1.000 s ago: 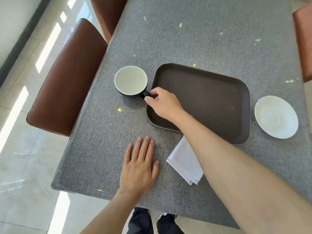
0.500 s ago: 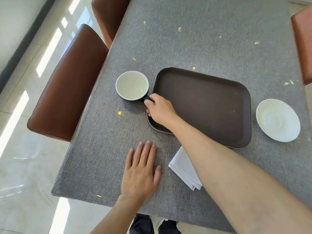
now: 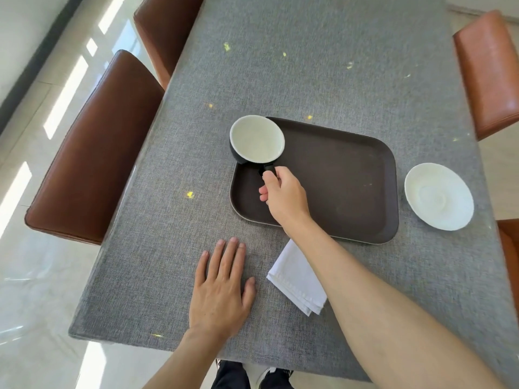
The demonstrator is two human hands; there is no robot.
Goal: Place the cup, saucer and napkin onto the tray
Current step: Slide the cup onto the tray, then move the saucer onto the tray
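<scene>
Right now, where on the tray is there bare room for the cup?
The tray floor is bare from the right hand across to its rim beside the saucer. Only the left corner is crowded: the cup hangs there in the hand's grip.

Grey tablecloth point(image 3: 280, 66) is showing a coarse, matt woven cloth. Dark brown tray point(image 3: 345, 175) is appearing matt. Cup point(image 3: 257, 138) and saucer point(image 3: 438, 196) are looking smooth and glazed. Napkin point(image 3: 295, 279) is presenting white hemmed cloth. Chairs point(image 3: 92, 153) are gleaming like brown leather

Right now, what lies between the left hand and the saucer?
In the head view, the folded white napkin and the right forearm cross between the left hand and the saucer.
</scene>
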